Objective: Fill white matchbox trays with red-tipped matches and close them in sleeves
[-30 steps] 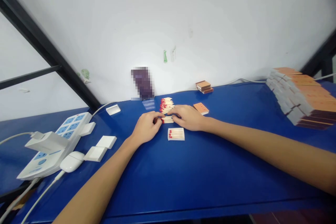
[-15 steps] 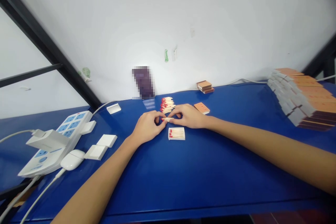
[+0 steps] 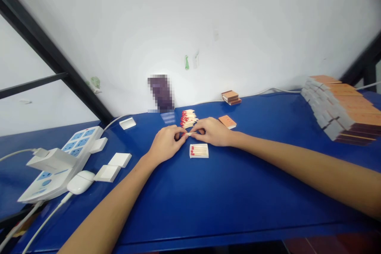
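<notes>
Between the fingertips of my left hand (image 3: 166, 142) and my right hand (image 3: 214, 131) lies a small bundle of matches (image 3: 189, 134), red heads toward the left. Both hands pinch it, one at each end. Just in front of them sits a white matchbox tray (image 3: 199, 156), with several matches inside, heads also to the left. Right behind my fingers is a loose pile of red-headed matches (image 3: 188, 118). An orange matchbox cover (image 3: 228, 122) rests beyond my right hand.
Two stacked matchboxes (image 3: 231, 97) stand by the wall. A large stack of matchboxes (image 3: 342, 107) fills the right side. At left are white empty trays (image 3: 107, 173), another tray (image 3: 127, 123), a power strip (image 3: 64, 162) and a white charger (image 3: 81, 182) with cables. A pixelated dark object (image 3: 162, 93) leans against the wall.
The view has shifted very slightly. Both hands remain pinched on the bundle, whose visible part looks a little thinner between the fingertips.
</notes>
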